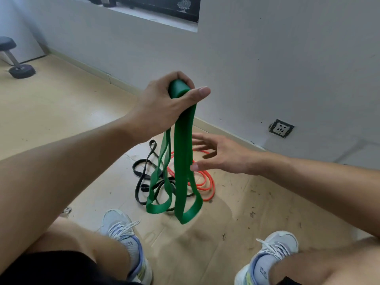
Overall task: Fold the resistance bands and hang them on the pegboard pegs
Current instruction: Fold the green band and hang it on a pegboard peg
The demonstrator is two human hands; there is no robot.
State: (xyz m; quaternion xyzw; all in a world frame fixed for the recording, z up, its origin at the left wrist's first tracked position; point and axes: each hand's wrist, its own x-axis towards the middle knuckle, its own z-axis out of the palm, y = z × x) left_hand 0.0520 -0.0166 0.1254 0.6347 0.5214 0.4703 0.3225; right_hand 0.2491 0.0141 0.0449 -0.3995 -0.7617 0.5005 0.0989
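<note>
The task looks early: no pegboard is in view and nothing hangs yet. The green band (pixel 182 153) dangles in doubled loops above the floor, gripped at its top fold by the left hand (pixel 164 105). The right hand (pixel 213 155), fingers spread, holds nothing beside its strands. A black band (pixel 144 171) and an orange band (pixel 205 182) lie unfolded on the floor. No containers show.

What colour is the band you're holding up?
Green. The band hangs from the left hand, seen best in the head view.
</note>
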